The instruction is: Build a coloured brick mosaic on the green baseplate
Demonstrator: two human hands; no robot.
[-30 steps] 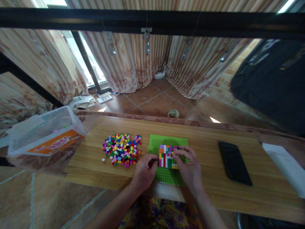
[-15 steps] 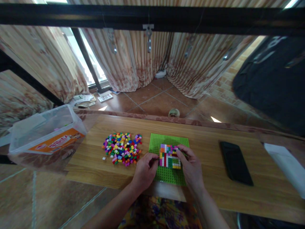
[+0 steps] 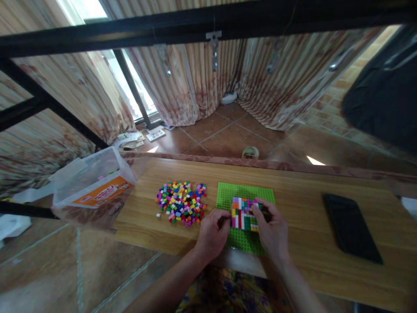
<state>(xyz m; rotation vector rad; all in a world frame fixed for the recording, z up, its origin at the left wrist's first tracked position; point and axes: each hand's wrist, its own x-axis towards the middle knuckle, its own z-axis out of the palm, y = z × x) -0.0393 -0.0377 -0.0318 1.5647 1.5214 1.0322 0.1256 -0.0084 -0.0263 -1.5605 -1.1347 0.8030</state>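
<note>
A many-coloured block of toy bricks sits over the green baseplate, whose studs show around it. At the block's left edge is my left hand, thumb and fingers pinched together; a tiny dark bit shows at the fingertips, too small to name. My right hand grips the block's right side, its thumb and fingers curled over the upper right corner and hiding that part. Left of the baseplate lies a heap of loose small bricks in mixed colours.
A clear plastic box with an orange label stands beyond the wooden table's left end. A black phone-like slab lies at the right of the table. A dark metal bar crosses above. Curtains hang behind.
My view has turned a little to the left, so the table and everything on it sit further right. Both hands keep nearly the same place at the block.
</note>
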